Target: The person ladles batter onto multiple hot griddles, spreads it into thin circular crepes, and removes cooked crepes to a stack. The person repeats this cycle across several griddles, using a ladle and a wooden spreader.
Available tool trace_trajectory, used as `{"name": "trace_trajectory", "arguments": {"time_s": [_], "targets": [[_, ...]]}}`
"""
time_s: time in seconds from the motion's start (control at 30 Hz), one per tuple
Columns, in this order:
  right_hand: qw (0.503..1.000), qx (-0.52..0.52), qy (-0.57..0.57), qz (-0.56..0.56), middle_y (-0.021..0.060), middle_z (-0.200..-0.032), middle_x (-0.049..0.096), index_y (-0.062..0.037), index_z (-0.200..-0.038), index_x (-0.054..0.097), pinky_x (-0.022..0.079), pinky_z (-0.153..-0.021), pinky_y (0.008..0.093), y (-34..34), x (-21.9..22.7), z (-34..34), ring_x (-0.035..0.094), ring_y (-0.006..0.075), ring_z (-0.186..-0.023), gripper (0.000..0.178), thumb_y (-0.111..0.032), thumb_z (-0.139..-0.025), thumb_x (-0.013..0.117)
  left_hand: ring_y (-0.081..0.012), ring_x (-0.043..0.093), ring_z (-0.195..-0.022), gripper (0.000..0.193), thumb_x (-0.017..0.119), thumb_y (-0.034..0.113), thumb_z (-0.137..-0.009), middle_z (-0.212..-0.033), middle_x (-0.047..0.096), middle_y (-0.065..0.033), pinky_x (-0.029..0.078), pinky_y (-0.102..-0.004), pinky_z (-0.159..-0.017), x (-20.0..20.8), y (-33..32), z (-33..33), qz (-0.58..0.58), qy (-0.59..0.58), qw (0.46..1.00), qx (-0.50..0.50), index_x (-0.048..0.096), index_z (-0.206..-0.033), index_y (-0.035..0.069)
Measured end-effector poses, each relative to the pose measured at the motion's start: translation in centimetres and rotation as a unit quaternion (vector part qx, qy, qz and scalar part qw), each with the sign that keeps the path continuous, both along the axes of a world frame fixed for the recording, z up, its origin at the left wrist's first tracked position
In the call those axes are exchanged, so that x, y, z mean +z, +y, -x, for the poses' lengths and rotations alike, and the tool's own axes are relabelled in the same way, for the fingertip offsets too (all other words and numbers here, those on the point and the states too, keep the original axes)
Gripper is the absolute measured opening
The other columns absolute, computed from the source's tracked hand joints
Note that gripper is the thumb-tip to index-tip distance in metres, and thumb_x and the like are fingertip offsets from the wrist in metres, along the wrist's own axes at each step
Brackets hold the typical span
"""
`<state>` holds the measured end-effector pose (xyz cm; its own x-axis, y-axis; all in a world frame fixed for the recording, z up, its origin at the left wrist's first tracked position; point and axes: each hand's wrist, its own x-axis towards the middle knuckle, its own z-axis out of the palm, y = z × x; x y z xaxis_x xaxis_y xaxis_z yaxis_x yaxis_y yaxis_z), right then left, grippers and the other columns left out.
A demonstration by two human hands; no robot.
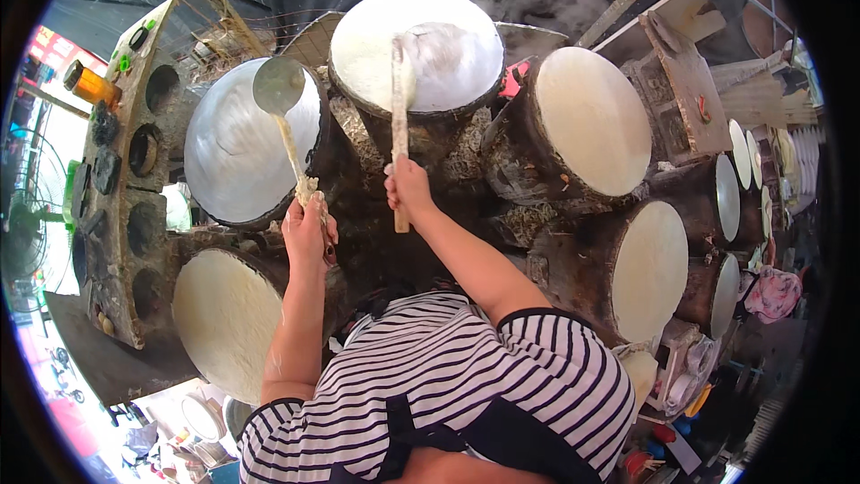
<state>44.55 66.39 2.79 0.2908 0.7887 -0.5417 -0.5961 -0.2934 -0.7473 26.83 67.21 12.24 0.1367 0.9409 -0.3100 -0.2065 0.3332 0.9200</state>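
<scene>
My left hand [307,231] is wrapped round the batter-crusted handle of a round metal ladle [279,87]. The ladle's bowl hangs over the upper edge of a bare, grey-white round griddle [237,157]. In my right hand [410,188] is a long flat wooden batter spreader [399,112], its far end over the top-middle griddle [479,67]. Pale batter [372,40] covers the left part of that griddle, while its right part shows a greyish surface. Whether the spreader touches the batter I cannot tell.
Pale sheets cover the right griddle [596,121], the lower right griddle [651,269] and the lower left griddle [226,323]. Steam rises behind the top griddle. Blocks with round holes [143,151] and an orange bottle [92,83] stand left; a wooden board [685,81] leans right.
</scene>
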Motion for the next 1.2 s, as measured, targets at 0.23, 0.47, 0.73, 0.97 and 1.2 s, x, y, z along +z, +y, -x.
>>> {"name": "trace_trajectory", "arguments": {"time_s": [0.23, 0.47, 0.73, 0.97, 1.2], "targets": [[0.995, 0.039, -0.076, -0.045, 0.0058, -0.049, 0.046, -0.0021, -0.079, 0.049, 0.035, -0.031, 0.0297, 0.0, 0.6, 0.6, 0.041, 0.0154, -0.031, 0.037, -0.034, -0.094, 0.038, -0.0091, 0.046, -0.042, 0.011, 0.052, 0.015, -0.091, -0.066, 0.047, -0.0001, 0.036, -0.023, -0.035, 0.0, -1.2, -2.4, 0.021, -0.005, 1.0, -0.004, 0.051, -0.086, 0.005], [0.988, 0.09, -0.113, 0.058, 0.0073, -0.046, 0.044, -0.0006, -0.072, 0.049, 0.037, -0.03, 0.0345, -0.9, -1.3, -6.4, 0.042, 0.02, -0.031, 0.044, -0.036, -0.093, 0.035, -0.0095, 0.046, -0.044, 0.012, 0.051, 0.017, -0.092, -0.07, 0.048, -0.0007, 0.037, -0.0235, -0.035, 0.5, -2.1, -5.0, -0.001, 0.011, 1.0, -0.019, 0.051, -0.089, 0.006], [0.996, 0.08, -0.024, 0.019, 0.0053, -0.05, 0.044, -0.0021, -0.078, 0.049, 0.033, -0.032, 0.0316, -5.1, 2.2, -9.6, 0.037, 0.0145, -0.032, 0.043, -0.04, -0.094, 0.037, -0.0089, 0.045, -0.042, 0.011, 0.051, 0.016, -0.092, -0.068, 0.049, -0.0006, 0.035, -0.0229, -0.034, 1.9, -4.1, -9.0, -0.001, -0.006, 1.0, -0.012, 0.051, -0.086, 0.006], [0.904, 0.223, -0.364, -0.029, 0.0073, -0.048, 0.046, -0.0017, -0.077, 0.051, 0.035, -0.029, 0.0327, -3.1, -3.6, -12.5, 0.041, 0.019, -0.029, 0.04, -0.037, -0.093, 0.039, -0.0089, 0.045, -0.042, 0.013, 0.051, 0.017, -0.092, -0.069, 0.049, -0.0008, 0.035, -0.023, -0.034, 2.3, -4.8, -10.9, -0.019, 0.027, 0.999, 0.004, 0.051, -0.086, 0.006], [0.985, 0.135, -0.098, 0.053, 0.0057, -0.049, 0.046, 0.0, -0.075, 0.05, 0.034, -0.031, 0.0305, -6.6, 3.2, -19.5, 0.039, 0.0146, -0.03, 0.05, -0.044, -0.094, 0.034, -0.0088, 0.045, -0.042, 0.012, 0.051, 0.017, -0.092, -0.069, 0.05, -0.0008, 0.035, -0.0228, -0.034, 2.3, -5.6, -13.3, -0.007, 0.006, 1.0, -0.011, 0.052, -0.089, 0.005]]}}
